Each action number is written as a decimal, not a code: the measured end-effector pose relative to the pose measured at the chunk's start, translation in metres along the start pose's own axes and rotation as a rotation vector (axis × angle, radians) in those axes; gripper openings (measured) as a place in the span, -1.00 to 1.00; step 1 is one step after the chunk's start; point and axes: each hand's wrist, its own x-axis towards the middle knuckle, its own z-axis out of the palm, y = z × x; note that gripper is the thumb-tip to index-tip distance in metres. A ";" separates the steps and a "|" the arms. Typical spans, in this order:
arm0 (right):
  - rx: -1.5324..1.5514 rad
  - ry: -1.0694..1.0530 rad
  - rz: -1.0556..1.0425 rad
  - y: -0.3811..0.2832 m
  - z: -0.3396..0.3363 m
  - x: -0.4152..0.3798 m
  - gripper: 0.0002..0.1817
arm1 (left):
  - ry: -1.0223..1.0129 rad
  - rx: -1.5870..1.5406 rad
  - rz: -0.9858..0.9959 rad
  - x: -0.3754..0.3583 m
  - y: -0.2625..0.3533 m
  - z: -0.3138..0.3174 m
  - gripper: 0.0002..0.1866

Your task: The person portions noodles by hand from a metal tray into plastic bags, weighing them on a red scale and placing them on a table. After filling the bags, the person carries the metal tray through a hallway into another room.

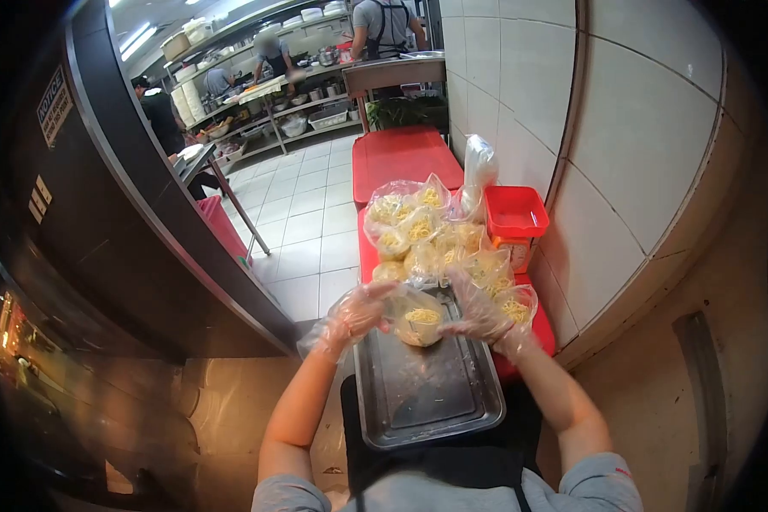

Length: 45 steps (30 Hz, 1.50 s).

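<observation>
A long red surface point(398, 158) is running along the white tiled wall point(520, 128), and near its end a grey rectangular metal tray point(427, 397) is lying in front of the person. Beyond the tray a heap of clear plastic bags filled with yellow noodles point(427, 235) is resting on the surface, next to a small red plastic basket point(515, 215).

Both hands are wearing thin transparent gloves. The left hand point(358, 311) and the right hand point(480, 314) are closing from two sides on one small clear plastic bag of yellow noodles point(418, 317), held just above the far end of the tray; each grip is clamped on the bag's film.

The bag is looking light and very soft, and I think the film is slippery against the gloves. Holding it by the gathered plastic above the noodles seems safer than squeezing the portion.
</observation>
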 end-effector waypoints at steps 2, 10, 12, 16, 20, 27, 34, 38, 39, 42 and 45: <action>0.130 -0.039 0.154 0.030 0.047 -0.016 0.24 | 0.134 -0.340 0.118 -0.006 -0.017 -0.002 -0.39; 0.665 -0.066 0.311 0.037 0.074 0.002 -0.28 | 0.056 0.519 0.380 -0.003 -0.114 0.015 0.05; 0.584 -0.063 0.350 0.048 0.076 0.004 -0.52 | 0.059 0.581 0.311 0.016 -0.121 0.026 -0.11; 0.789 0.094 0.343 0.078 0.088 0.004 -0.64 | 0.057 0.707 0.394 0.076 -0.154 0.019 -0.64; 0.802 0.028 0.296 0.054 0.074 -0.009 -0.73 | 0.197 0.012 0.327 0.049 -0.172 0.043 -0.81; -0.034 0.223 0.412 0.116 0.161 -0.030 -0.69 | 0.450 -0.014 -0.126 0.015 -0.144 0.076 -0.77; 0.941 0.458 0.834 0.059 0.158 -0.070 -0.54 | 0.446 -0.623 -0.498 0.018 -0.171 0.075 -0.74; 1.808 0.572 0.831 0.041 0.191 -0.081 -0.56 | 0.296 -1.104 -0.440 -0.008 -0.179 0.103 -0.76; 1.846 0.394 0.820 0.043 0.175 -0.086 -0.53 | 0.238 -1.112 -0.416 -0.009 -0.192 0.102 -0.77; 1.816 0.285 0.739 0.020 0.134 -0.082 -0.43 | 0.193 -0.514 0.220 -0.008 -0.273 0.067 -0.69; 1.539 0.296 0.721 0.000 0.116 -0.076 -0.40 | 0.784 0.407 -0.011 -0.042 -0.093 0.057 -0.19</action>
